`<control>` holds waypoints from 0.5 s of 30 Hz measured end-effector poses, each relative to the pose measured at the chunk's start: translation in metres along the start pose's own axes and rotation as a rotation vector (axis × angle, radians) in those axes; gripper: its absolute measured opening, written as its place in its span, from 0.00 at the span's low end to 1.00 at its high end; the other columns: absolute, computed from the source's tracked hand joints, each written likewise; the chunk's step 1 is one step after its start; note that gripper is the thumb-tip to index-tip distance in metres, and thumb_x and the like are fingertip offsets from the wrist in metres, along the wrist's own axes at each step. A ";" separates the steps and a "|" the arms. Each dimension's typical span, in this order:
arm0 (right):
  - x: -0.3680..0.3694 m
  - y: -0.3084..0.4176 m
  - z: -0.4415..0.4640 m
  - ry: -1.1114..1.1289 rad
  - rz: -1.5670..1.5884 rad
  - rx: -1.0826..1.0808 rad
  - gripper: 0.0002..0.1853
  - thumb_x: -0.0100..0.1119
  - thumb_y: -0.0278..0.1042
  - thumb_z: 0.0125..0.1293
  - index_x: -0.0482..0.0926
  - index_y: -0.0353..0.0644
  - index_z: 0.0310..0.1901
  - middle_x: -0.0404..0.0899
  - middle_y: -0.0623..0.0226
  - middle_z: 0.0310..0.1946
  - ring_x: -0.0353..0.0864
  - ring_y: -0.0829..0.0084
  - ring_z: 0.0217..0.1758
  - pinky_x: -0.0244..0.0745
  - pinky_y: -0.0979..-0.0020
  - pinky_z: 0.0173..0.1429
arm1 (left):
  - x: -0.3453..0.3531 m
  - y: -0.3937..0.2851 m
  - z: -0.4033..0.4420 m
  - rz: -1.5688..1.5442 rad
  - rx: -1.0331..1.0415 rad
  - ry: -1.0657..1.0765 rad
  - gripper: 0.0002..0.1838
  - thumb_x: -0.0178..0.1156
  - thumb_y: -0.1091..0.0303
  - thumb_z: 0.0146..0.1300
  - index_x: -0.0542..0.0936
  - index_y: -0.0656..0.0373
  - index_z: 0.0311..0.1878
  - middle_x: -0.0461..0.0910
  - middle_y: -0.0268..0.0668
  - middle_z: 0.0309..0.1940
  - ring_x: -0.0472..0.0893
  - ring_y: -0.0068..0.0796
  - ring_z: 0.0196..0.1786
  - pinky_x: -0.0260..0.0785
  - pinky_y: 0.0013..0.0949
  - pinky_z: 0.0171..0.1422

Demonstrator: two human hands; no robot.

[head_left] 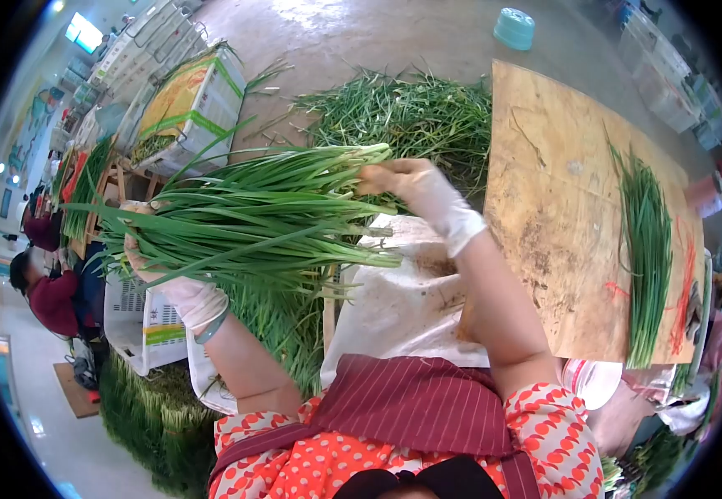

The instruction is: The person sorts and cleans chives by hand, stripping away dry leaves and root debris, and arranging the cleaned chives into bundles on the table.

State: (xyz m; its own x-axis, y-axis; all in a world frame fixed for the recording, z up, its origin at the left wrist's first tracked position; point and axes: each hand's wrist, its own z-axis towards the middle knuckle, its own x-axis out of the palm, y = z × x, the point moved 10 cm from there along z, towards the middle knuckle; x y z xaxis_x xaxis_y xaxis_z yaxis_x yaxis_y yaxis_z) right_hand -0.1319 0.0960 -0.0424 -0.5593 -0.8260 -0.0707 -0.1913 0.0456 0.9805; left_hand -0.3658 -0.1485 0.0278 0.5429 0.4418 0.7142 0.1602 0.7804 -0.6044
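A large loose bunch of long green leafy stalks (pixel 253 212) lies across my left hand (pixel 161 266), which is gloved and wrapped round its leafy end from below. The pale root ends point right. At those ends is my right hand (pixel 419 187), in a white glove with bare fingertips, its fingers pinched at the upper stalks; what exactly they grip is too small to tell. A neat bundle of similar stalks (pixel 648 258) rests on the wooden board (pixel 556 208) to the right, beside red ties (pixel 684 291).
A heap of loose greens (pixel 403 116) lies on the floor ahead. White crates (pixel 149 320) and a filled box (pixel 203 108) stand left. A white cloth (pixel 403 308) hangs below my hands. Another person (pixel 53 299) sits far left. A teal tub (pixel 514 30) stands ahead.
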 end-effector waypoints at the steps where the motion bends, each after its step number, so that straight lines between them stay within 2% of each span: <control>1: 0.010 -0.004 0.009 -0.006 0.190 -0.027 0.18 0.58 0.43 0.64 0.80 0.34 0.44 0.84 0.63 0.37 0.79 0.76 0.45 0.70 0.73 0.56 | 0.007 0.001 -0.003 0.038 0.009 -0.021 0.11 0.51 0.60 0.62 0.70 0.56 0.41 0.72 0.36 0.41 0.71 0.33 0.50 0.65 0.41 0.59; 2: 0.016 -0.012 0.016 -0.010 0.379 -0.055 0.17 0.59 0.41 0.64 0.80 0.33 0.42 0.84 0.62 0.34 0.80 0.77 0.41 0.73 0.75 0.50 | 0.010 0.001 -0.005 0.076 0.019 -0.043 0.10 0.50 0.60 0.62 0.70 0.56 0.41 0.71 0.36 0.41 0.71 0.33 0.50 0.64 0.41 0.60; 3: 0.016 -0.016 0.019 -0.009 0.380 -0.056 0.17 0.59 0.41 0.64 0.80 0.33 0.42 0.84 0.62 0.34 0.80 0.77 0.41 0.73 0.75 0.50 | 0.008 0.001 -0.003 0.077 0.021 -0.041 0.10 0.50 0.60 0.62 0.70 0.56 0.41 0.71 0.36 0.41 0.71 0.33 0.50 0.64 0.41 0.60; 5: 0.019 -0.023 0.025 0.000 0.301 -0.027 0.14 0.60 0.37 0.64 0.80 0.32 0.40 0.83 0.61 0.33 0.79 0.79 0.34 0.72 0.76 0.43 | 0.032 0.003 -0.003 -0.214 -0.023 0.269 0.12 0.49 0.60 0.63 0.70 0.56 0.44 0.72 0.36 0.42 0.72 0.34 0.49 0.67 0.42 0.58; 6: 0.020 -0.023 0.023 0.004 0.298 -0.026 0.14 0.60 0.37 0.64 0.80 0.32 0.40 0.83 0.61 0.33 0.79 0.79 0.34 0.72 0.76 0.43 | 0.030 0.001 -0.004 -0.214 -0.020 0.265 0.12 0.49 0.60 0.63 0.70 0.56 0.44 0.72 0.36 0.42 0.72 0.34 0.49 0.67 0.42 0.58; 8: 0.019 -0.009 0.013 0.016 0.159 -0.125 0.14 0.59 0.37 0.65 0.80 0.31 0.40 0.83 0.61 0.30 0.79 0.78 0.31 0.72 0.75 0.41 | 0.011 -0.004 -0.003 -0.124 0.020 0.070 0.12 0.55 0.63 0.59 0.70 0.53 0.44 0.74 0.33 0.38 0.72 0.31 0.47 0.66 0.42 0.58; 9: 0.021 0.004 0.005 0.057 0.165 -0.182 0.14 0.57 0.35 0.65 0.79 0.30 0.41 0.83 0.61 0.29 0.80 0.77 0.31 0.74 0.76 0.41 | 0.002 -0.006 -0.002 -0.124 0.019 0.069 0.12 0.55 0.63 0.59 0.70 0.53 0.44 0.74 0.33 0.38 0.72 0.31 0.47 0.66 0.42 0.58; 12: 0.007 0.022 -0.013 0.073 0.071 -0.158 0.12 0.54 0.32 0.66 0.79 0.30 0.41 0.83 0.60 0.30 0.80 0.76 0.31 0.76 0.75 0.41 | -0.023 -0.005 -0.001 -0.136 -0.035 0.024 0.13 0.53 0.61 0.60 0.71 0.52 0.46 0.75 0.33 0.42 0.72 0.33 0.50 0.66 0.43 0.59; 13: 0.002 0.025 -0.014 0.079 0.016 -0.194 0.12 0.51 0.32 0.67 0.79 0.32 0.42 0.83 0.61 0.30 0.81 0.75 0.31 0.77 0.74 0.43 | -0.019 -0.005 -0.005 -0.047 -0.039 0.005 0.13 0.53 0.60 0.60 0.72 0.52 0.47 0.74 0.34 0.45 0.72 0.34 0.51 0.65 0.44 0.60; 15: -0.022 0.032 -0.016 0.017 0.025 -0.271 0.12 0.50 0.33 0.68 0.79 0.33 0.42 0.83 0.61 0.31 0.81 0.76 0.32 0.77 0.75 0.44 | -0.021 -0.004 -0.009 0.041 -0.042 -0.018 0.14 0.53 0.59 0.61 0.73 0.52 0.48 0.74 0.34 0.47 0.72 0.35 0.53 0.65 0.44 0.61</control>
State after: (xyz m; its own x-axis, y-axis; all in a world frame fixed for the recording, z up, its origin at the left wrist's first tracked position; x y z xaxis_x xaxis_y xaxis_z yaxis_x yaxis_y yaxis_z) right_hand -0.1126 0.1067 -0.0066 -0.5466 -0.8362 -0.0451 0.0465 -0.0841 0.9954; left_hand -0.3707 -0.1650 0.0128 0.5352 0.4808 0.6946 0.1726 0.7426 -0.6471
